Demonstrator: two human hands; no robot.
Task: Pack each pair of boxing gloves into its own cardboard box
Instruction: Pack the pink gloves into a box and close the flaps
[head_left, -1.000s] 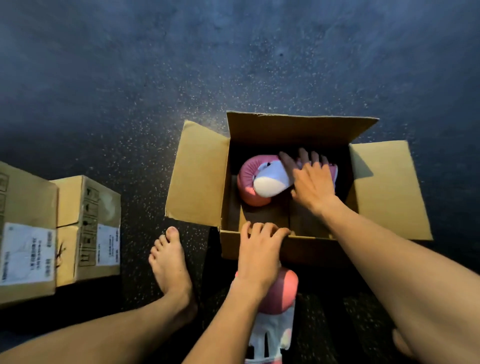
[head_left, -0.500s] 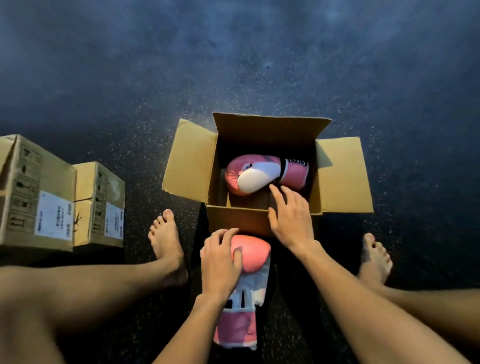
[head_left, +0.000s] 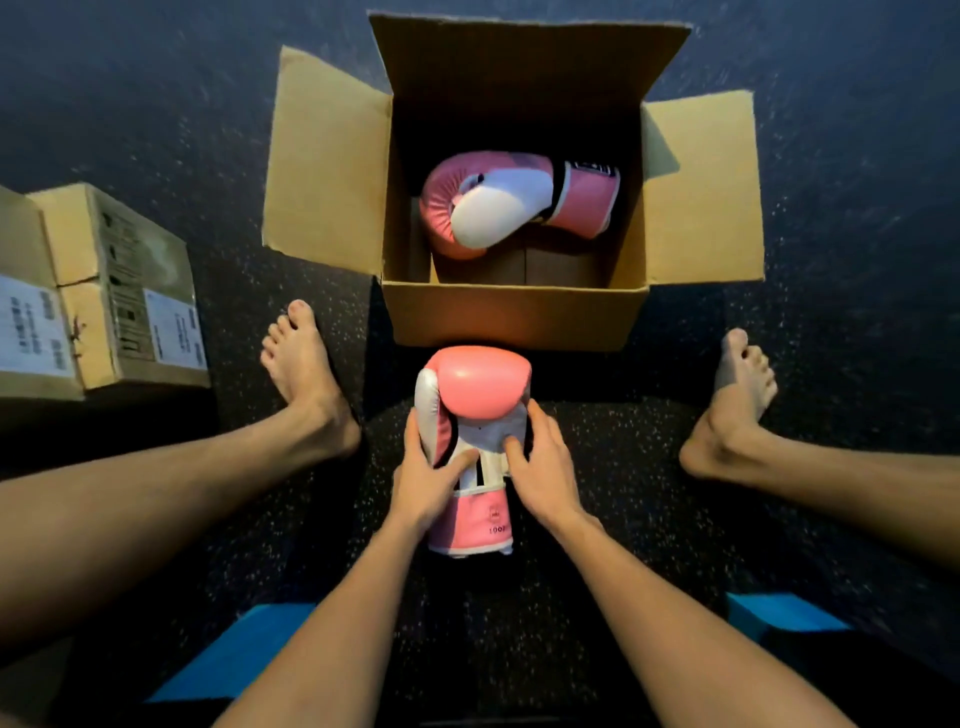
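A dark, speckled floor (head_left: 156, 130) is filling the frame, with a person's bare legs stretching in from the lower left and right edges. At upper centre an open cardboard box (head_left: 514, 317) is standing on it, its four flaps folding outward. One pink-and-white boxing glove (head_left: 498, 208) is lying on its side inside, towards the far wall, padded end pointing left and cuff pointing right; the strip of box bottom nearer the camera is showing bare cardboard.

At the left edge two closed cardboard boxes (head_left: 130, 291) are sitting side by side, touching, each carrying white printed labels; what is in them cannot be told.

Just below the open box, at centre frame, the second pink-and-white glove (head_left: 480, 395) is lying outside it, padded end nearly touching the box's near wall and cuff pointing at the camera. The left hand (head_left: 423, 480) is gripping the glove's left side, fingers curling round its edge and thumb pressing the white panel. The right hand (head_left: 545, 473) is gripping the opposite side likewise, thumb on the same panel.

A bare left foot (head_left: 304, 374) and right foot (head_left: 737, 405) are resting either side of the glove.
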